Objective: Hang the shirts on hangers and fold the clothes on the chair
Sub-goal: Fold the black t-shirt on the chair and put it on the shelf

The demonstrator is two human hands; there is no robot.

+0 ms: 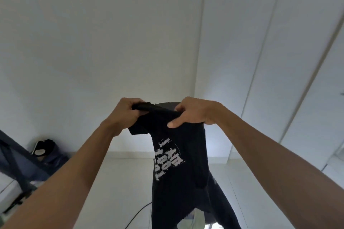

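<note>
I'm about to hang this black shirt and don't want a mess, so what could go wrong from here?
Both hands grip only the top edge: the left hand holds a bunched corner and the right hand pinches near the collar, so the shirt hangs twisted and may go crooked. No hanger is visible, so freeing a hand to fetch one could let a side drop. A cable on the floor below could snag the hem or trip you.

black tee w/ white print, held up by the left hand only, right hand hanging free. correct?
Not quite. The head view shows both hands holding it: the right hand also has a grip on the black tee at its top edge, beside the left hand. Black tee with white print is right.
</note>
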